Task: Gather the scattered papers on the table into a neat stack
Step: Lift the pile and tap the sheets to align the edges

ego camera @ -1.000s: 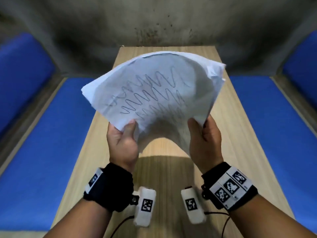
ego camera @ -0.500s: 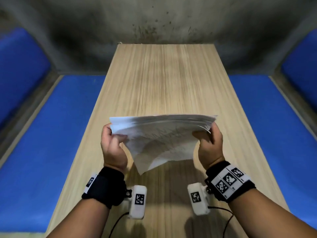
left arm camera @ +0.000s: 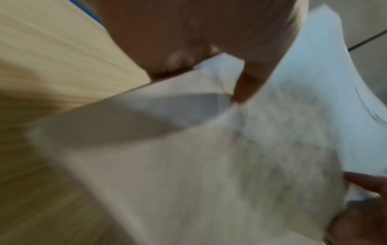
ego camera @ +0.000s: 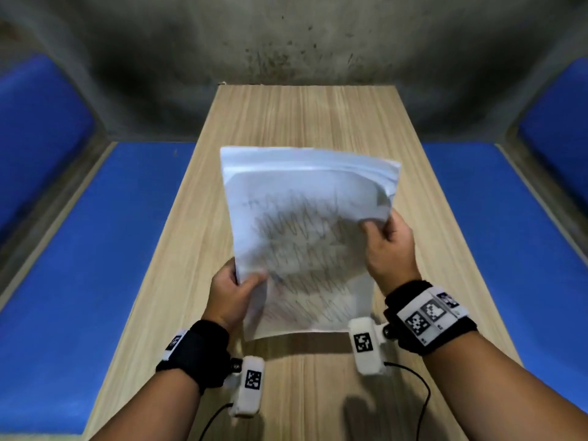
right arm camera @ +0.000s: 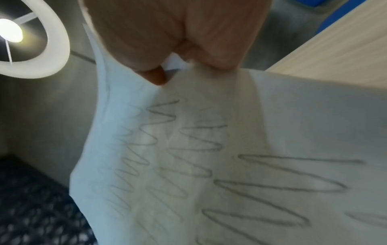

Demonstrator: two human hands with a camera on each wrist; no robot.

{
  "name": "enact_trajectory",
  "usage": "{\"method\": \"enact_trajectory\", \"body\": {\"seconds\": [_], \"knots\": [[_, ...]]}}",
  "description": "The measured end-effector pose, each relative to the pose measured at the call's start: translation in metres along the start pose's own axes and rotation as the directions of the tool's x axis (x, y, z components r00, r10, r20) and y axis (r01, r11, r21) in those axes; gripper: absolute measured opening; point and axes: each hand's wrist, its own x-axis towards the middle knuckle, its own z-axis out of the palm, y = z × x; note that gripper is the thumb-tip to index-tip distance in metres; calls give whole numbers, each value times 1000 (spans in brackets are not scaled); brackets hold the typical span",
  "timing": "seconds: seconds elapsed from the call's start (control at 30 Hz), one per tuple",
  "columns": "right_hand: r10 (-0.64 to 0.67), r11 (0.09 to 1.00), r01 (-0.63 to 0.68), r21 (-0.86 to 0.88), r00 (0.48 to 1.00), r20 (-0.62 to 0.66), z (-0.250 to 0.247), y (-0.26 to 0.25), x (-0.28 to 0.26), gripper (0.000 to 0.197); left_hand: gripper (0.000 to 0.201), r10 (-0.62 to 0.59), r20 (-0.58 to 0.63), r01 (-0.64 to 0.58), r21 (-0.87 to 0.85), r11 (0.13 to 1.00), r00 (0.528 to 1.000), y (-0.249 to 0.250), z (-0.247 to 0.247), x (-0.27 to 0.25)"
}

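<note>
A bundle of white papers [ego camera: 302, 237] with pencil zigzag scribbles hangs in the air above the wooden table [ego camera: 305, 122], tilted towards me. My left hand [ego camera: 237, 283] pinches its left edge low down, thumb on top. My right hand [ego camera: 381, 233] pinches the right edge higher up. The sheets [left arm camera: 209, 165] curve under my left thumb in the blurred left wrist view. In the right wrist view the scribbled papers [right arm camera: 209, 157] spread below my pinching fingers [right arm camera: 157, 76]. The sheet edges at the top are slightly offset.
The long narrow table runs away from me to a grey concrete wall [ego camera: 286, 43]. Blue padded benches [ego camera: 95, 249] flank it on both sides. Wrist-camera cables [ego camera: 420, 386] trail over the near end of the table.
The bundle went from raised and arched, to held flat and edge-on low over the table, to tilted up facing me now. My right hand has risen higher than my left.
</note>
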Motion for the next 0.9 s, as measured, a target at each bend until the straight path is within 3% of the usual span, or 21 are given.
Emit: {"method": "enact_trajectory", "body": {"seconds": [0.07, 0.1, 0.17, 0.27, 0.37, 0.53, 0.67, 0.8, 0.9], "knots": [[56, 998, -56, 2, 998, 5, -8, -13, 11, 18, 56, -151, 154, 148, 32, 988, 976, -9, -9, -10], [58, 998, -58, -8, 998, 27, -11, -19, 16, 16, 58, -226, 207, 216, 72, 974, 952, -10, -9, -16], [64, 997, -67, 25, 992, 110, -15, -28, 24, 17, 30, -314, 260, 298, 99, 949, 913, -9, -7, -23], [157, 971, -193, 139, 959, 238, -16, -26, 27, 20, 11, -226, 183, 217, 66, 974, 957, -11, -5, -22], [223, 969, -242, 52, 944, 244, -17, -12, 19, 24, 11, -139, 124, 132, 66, 989, 982, -13, 0, -23], [170, 985, -165, -42, 939, 300, -25, -7, 11, 28, 24, -203, 313, 161, 156, 975, 928, 8, 6, -28], [187, 977, -213, 19, 896, 402, -32, -16, 13, 23, 38, -225, 319, 308, -240, 921, 921, 40, -1, -6], [274, 953, -304, 14, 879, 391, -35, -13, 14, 23, 36, -181, 392, 320, -325, 890, 902, 63, -1, 0], [254, 960, -279, 36, 915, 314, -27, -4, 3, 24, 22, -101, 243, 148, -182, 972, 965, 60, 12, -7]]}}
